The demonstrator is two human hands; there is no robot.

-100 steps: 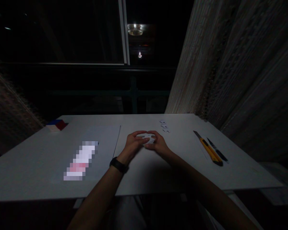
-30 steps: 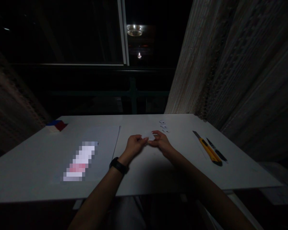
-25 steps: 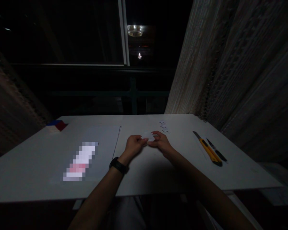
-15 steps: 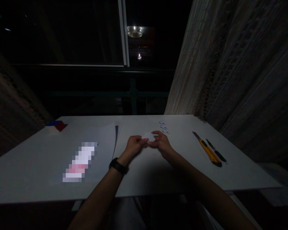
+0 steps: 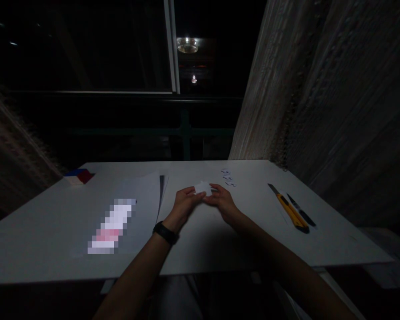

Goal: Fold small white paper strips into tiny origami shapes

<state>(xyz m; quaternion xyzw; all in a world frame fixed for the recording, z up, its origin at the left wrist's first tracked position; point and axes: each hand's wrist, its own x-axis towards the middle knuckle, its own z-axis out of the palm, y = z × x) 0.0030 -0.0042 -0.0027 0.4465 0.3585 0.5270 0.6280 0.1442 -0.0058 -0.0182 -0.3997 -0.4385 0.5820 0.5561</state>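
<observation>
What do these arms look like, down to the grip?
The left arm and right arm are a person's, with no sleeves or cables in view. The left grip and right grip are plain human hands, no gloves. A dark band, perhaps a watch, circles the left wrist; the right wrist shows nothing worn.

The left forearm (image 5: 138,273) and right forearm (image 5: 280,253) slant inward from the lower edge of the view, and the left hand (image 5: 184,203) and right hand (image 5: 224,203) sit close together ahead, fingers (image 5: 187,190) curled toward each other, thumbs (image 5: 198,195) on the near side
</observation>
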